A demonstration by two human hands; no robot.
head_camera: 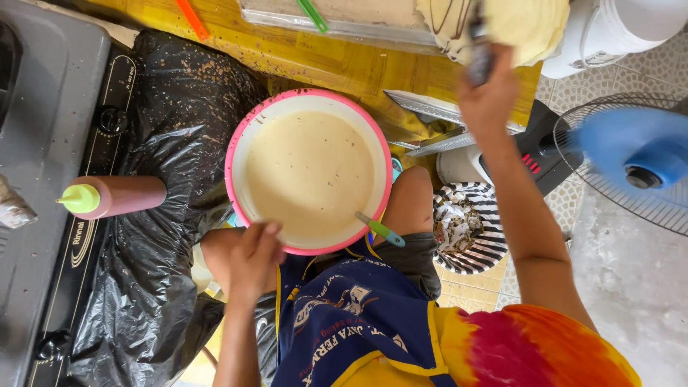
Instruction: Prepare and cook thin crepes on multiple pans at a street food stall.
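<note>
Fingers of the left hand were curled on the pink bowl rim; right hand clamped a dark handle. Batter-full, probably heavy and sloshy, so grab both rims.

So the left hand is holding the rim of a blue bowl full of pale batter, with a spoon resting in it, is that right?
Not quite: the bowl has a pink rim, not blue, as the head view shows. The rest holds: the left hand grips its rim, pale batter fills it, and a spoon rests in it.
</note>
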